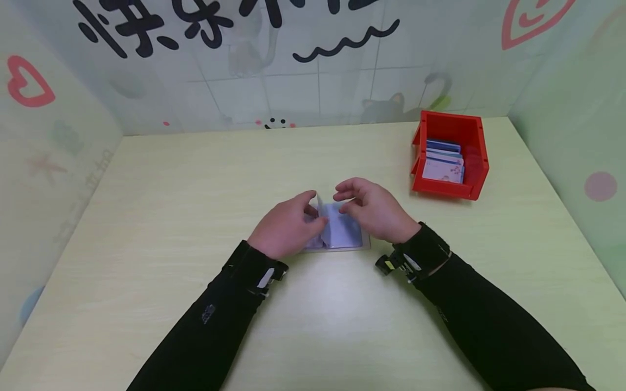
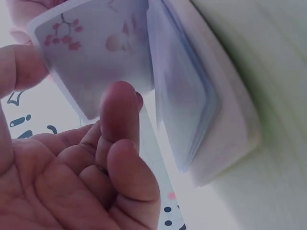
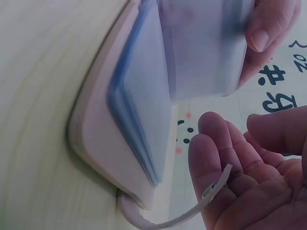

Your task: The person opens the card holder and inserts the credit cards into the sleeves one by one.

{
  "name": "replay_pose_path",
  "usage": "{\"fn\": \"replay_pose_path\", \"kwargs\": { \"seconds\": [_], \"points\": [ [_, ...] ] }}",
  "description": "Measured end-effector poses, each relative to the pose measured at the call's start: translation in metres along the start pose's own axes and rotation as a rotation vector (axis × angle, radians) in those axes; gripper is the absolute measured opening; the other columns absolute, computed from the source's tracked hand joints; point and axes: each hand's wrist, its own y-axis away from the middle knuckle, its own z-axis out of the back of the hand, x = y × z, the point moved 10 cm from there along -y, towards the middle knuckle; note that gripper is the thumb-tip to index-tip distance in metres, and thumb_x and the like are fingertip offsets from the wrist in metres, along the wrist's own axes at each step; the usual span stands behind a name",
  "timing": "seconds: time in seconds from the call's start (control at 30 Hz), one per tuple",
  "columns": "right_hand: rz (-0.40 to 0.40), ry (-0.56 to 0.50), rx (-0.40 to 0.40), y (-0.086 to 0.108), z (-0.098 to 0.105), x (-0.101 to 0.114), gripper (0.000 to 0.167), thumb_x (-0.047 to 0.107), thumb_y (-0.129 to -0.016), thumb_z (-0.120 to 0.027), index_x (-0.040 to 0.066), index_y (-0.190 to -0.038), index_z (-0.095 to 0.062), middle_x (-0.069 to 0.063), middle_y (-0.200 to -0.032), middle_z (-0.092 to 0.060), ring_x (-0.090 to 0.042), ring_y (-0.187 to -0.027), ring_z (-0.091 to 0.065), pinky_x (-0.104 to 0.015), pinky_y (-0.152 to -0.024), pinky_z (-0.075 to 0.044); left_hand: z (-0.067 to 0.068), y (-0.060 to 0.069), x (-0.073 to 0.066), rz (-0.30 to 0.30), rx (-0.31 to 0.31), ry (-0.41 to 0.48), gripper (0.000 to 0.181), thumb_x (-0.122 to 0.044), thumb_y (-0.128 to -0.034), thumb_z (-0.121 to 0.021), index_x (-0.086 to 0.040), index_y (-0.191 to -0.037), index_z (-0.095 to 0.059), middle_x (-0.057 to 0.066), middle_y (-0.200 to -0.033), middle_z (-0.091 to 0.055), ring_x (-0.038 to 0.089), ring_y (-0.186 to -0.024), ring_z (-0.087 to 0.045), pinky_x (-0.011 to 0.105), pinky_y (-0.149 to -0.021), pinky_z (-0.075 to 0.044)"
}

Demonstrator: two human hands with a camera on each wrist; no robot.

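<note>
A small card holder [image 1: 346, 227] with clear sleeve pages lies open on the table between the two hands. My left hand [image 1: 287, 227] pinches the outer edge of one raised sleeve page [image 2: 91, 52], which stands up from the spine. Pink blossoms show on the card in it. Just over the right-hand pages is my right hand [image 1: 376, 210], fingers loosely bent and holding nothing. In the right wrist view, the holder's pale strap [image 3: 180, 221] with a metal snap reaches up in front of the right fingers. A stack of sleeves [image 3: 139, 105] rests on the cover.
At the back right of the table stands a red bin [image 1: 442, 188] with several cards [image 1: 444, 167] inside. Printed panels [image 1: 293, 98] wall the table at the back and on both sides.
</note>
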Motion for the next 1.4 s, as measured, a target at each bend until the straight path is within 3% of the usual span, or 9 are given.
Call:
{"fn": "replay_pose_path", "kwargs": {
  "seconds": [0.2,0.43,0.57,0.67,0.87,1.0,1.1,1.23,1.4],
  "points": [
    [-0.019,0.015,-0.022,0.000,0.007,0.000,0.040,0.010,-0.105,-0.061,0.010,-0.145,-0.056,-0.008,-0.139,-0.067,-0.027,-0.124,-0.068,-0.046,-0.110,-0.054,0.006,0.003,0.004,0.013,-0.023,-0.033,0.064,-0.034,-0.1028,-0.063,-0.010,-0.158,-0.043,0.005,-0.122,-0.070,0.022,-0.106,-0.068,0.039,-0.090,-0.057],
    [0.010,0.047,-0.061,0.000,0.018,0.003,0.038,0.011,-0.106,-0.061,0.010,-0.143,-0.058,-0.009,-0.138,-0.068,-0.028,-0.128,-0.064,-0.045,-0.108,-0.055,0.011,0.004,0.013,0.049,-0.056,-0.068,0.065,-0.025,-0.1022,-0.066,-0.006,-0.159,-0.041,0.004,-0.094,-0.063,0.020,-0.078,-0.059,0.032,-0.067,-0.048],
    [-0.009,0.025,-0.067,0.001,0.025,0.000,0.038,0.013,-0.107,-0.060,0.012,-0.144,-0.058,-0.008,-0.141,-0.066,-0.029,-0.121,-0.064,-0.042,-0.093,-0.061,0.013,0.005,0.015,0.051,-0.068,-0.072,0.067,-0.021,-0.1008,-0.066,-0.009,-0.161,-0.039,0.004,-0.088,-0.060,0.019,-0.072,-0.055,0.030,-0.063,-0.044],
    [-0.004,0.018,-0.089,0.005,0.034,0.002,0.037,0.012,-0.107,-0.060,0.011,-0.144,-0.057,-0.010,-0.142,-0.065,-0.029,-0.122,-0.064,-0.043,-0.096,-0.061,0.014,0.005,0.017,0.050,-0.071,-0.100,0.062,-0.020,-0.1011,-0.065,-0.010,-0.159,-0.044,0.005,-0.091,-0.063,0.020,-0.076,-0.058,0.031,-0.066,-0.047],
    [0.017,0.096,-0.252,0.017,0.078,0.005,0.041,0.016,-0.104,-0.066,0.009,-0.144,-0.058,-0.013,-0.140,-0.065,-0.030,-0.122,-0.065,-0.049,-0.103,-0.057,0.013,0.005,0.019,0.057,-0.075,-0.206,0.051,-0.023,-0.1026,-0.066,-0.008,-0.150,-0.056,0.010,-0.127,-0.071,0.025,-0.095,-0.066,0.034,-0.080,-0.056],
    [-0.027,0.203,-0.420,0.028,0.124,-0.007,0.049,0.018,-0.100,-0.072,0.008,-0.145,-0.056,-0.015,-0.141,-0.063,-0.036,-0.124,-0.060,-0.055,-0.100,-0.058,0.013,0.006,0.020,0.056,-0.079,-0.230,0.048,-0.023,-0.1021,-0.067,-0.007,-0.147,-0.060,0.011,-0.127,-0.071,0.025,-0.093,-0.066,0.031,-0.075,-0.056],
    [-0.099,0.293,-0.473,0.030,0.153,-0.024,0.058,0.016,-0.098,-0.072,0.007,-0.152,-0.052,-0.019,-0.147,-0.059,-0.042,-0.130,-0.054,-0.062,-0.103,-0.055,0.014,0.006,0.020,0.051,-0.091,-0.239,0.046,-0.023,-0.1016,-0.068,-0.006,-0.144,-0.062,0.013,-0.127,-0.071,0.025,-0.094,-0.066,0.032,-0.074,-0.057],
    [-0.198,0.431,-0.416,0.022,0.175,-0.047,0.069,0.013,-0.098,-0.071,0.006,-0.160,-0.043,-0.024,-0.154,-0.052,-0.049,-0.131,-0.048,-0.067,-0.107,-0.050,0.016,0.005,0.020,0.048,-0.117,-0.258,0.047,-0.024,-0.1000,-0.070,-0.007,-0.143,-0.064,0.017,-0.130,-0.068,0.029,-0.100,-0.066,0.037,-0.077,-0.059],
    [-0.247,0.584,-0.287,0.009,0.181,-0.064,0.073,0.008,-0.092,-0.076,0.000,-0.157,-0.045,-0.028,-0.148,-0.054,-0.051,-0.126,-0.047,-0.069,-0.109,-0.047,0.018,0.006,0.021,0.046,-0.145,-0.296,0.053,-0.030,-0.0979,-0.071,-0.009,-0.146,-0.062,0.018,-0.145,-0.060,0.038,-0.121,-0.064,0.052,-0.098,-0.057]
  ]
}}
